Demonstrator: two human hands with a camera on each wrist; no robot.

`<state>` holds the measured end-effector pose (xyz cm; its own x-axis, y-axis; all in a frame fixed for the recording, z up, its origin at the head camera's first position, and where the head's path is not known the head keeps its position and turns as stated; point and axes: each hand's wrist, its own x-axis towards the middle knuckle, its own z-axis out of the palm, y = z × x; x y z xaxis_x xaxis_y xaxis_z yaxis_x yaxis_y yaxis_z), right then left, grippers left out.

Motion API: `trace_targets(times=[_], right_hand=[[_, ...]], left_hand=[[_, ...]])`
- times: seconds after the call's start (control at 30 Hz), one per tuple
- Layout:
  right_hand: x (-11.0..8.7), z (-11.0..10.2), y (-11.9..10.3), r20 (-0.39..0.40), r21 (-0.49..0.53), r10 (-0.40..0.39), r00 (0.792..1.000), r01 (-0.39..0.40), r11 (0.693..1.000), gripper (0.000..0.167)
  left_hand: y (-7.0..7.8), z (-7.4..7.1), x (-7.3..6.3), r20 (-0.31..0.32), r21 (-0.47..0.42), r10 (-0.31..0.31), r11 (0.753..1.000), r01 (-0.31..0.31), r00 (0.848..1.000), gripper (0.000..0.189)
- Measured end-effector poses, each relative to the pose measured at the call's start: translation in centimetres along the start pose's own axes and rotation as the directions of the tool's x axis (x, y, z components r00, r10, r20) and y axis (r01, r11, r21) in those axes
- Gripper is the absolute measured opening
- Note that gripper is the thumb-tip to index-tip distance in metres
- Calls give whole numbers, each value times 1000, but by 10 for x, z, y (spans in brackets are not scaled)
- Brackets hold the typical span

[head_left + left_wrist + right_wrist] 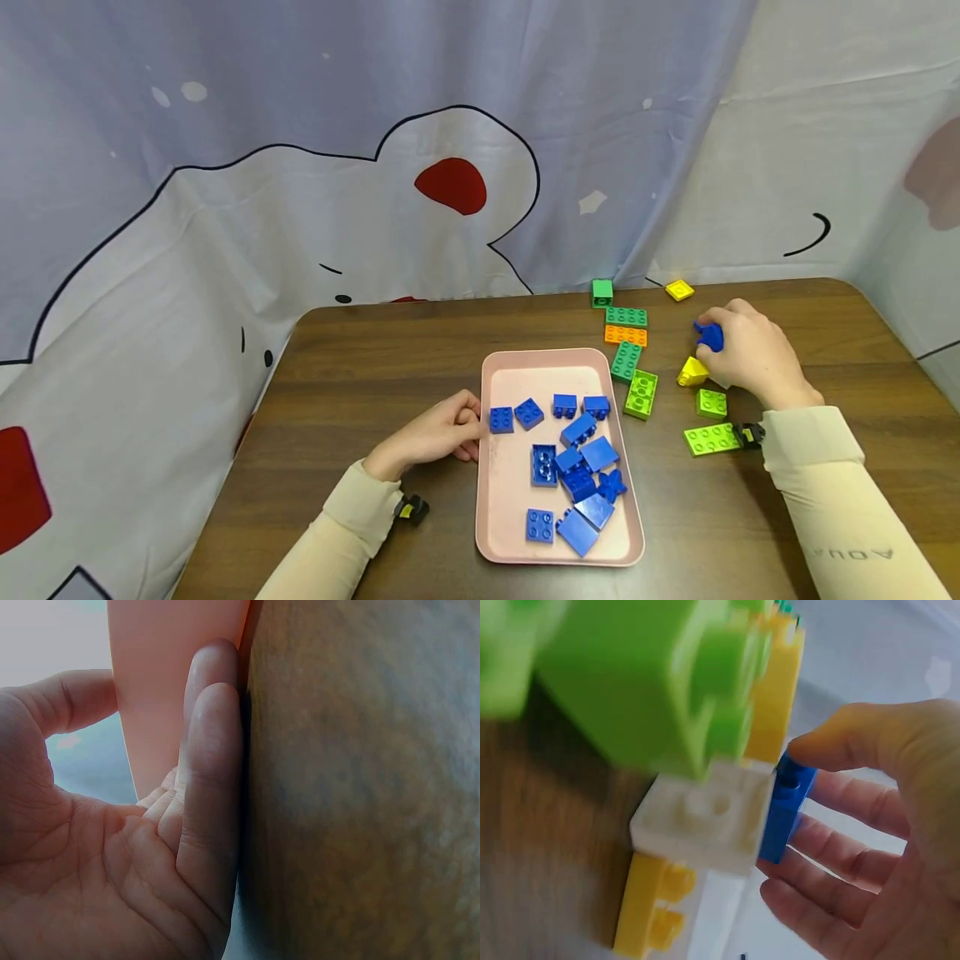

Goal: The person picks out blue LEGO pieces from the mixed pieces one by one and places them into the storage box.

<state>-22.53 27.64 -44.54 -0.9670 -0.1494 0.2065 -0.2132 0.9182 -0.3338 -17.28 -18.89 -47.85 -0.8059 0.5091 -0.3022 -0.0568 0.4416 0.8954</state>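
Note:
My right hand [752, 352] pinches a blue brick [710, 337] between thumb and fingers, over the right side of the table. In the right wrist view the blue brick [786, 802] shows a stud by the thumb, in line behind a white brick [705, 814]. A yellow brick [692, 372] sits close under the hand. At the left edge of the pink tray [489, 500], my left hand [431, 431] holds the side, its thumb at the rim and its fingers low along the wall. Several blue bricks [598, 454] and a blue star-shaped piece [611, 485] lie inside the tray.
Right of the tray runs a line of green bricks [626, 362] with an orange brick [626, 335] among them. Lime bricks [711, 403] lie near the right wrist. A yellow brick [679, 290] sits by the back edge, before a printed curtain [585, 100].

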Motion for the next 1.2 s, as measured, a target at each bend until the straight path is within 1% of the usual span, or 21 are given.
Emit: trace_targets(times=[0.13,0.23,0.33,0.47,0.57,0.7,0.8,0.93,1.2], right_hand=[[-9,1,-18,-55,-24,-51,997,50,998,34],[-14,2,-34,-81,-36,-104,991,102,994,32],[-20,2,-52,-104,-45,-171,980,168,985,30],[-26,2,-77,-127,-32,-263,956,261,965,28],[-31,4,-94,-130,4,-313,941,316,949,27],[-39,7,-115,-114,56,-354,928,362,931,25],[-45,10,-130,-98,82,-391,915,399,913,27],[-54,16,-147,-89,99,-458,885,465,880,30],[-74,30,-175,-43,120,-562,826,563,818,28]], left_hand=[[-1,0,1,3,-3,0,1000,0,1000,27],[-1,1,1,4,-4,1,1000,-1,1000,27],[-1,1,0,4,-4,1,1000,-1,1000,27],[-2,1,-1,4,-7,0,1000,0,1000,27],[-2,1,-1,4,-12,2,1000,-2,1000,28],[-2,1,-2,3,-19,6,1000,-6,1000,28],[-2,1,-2,0,-18,7,1000,-7,1000,27],[-2,0,-3,-4,-11,2,1000,-2,1000,27],[-3,0,2,-1,-4,3,1000,-3,1000,28]])
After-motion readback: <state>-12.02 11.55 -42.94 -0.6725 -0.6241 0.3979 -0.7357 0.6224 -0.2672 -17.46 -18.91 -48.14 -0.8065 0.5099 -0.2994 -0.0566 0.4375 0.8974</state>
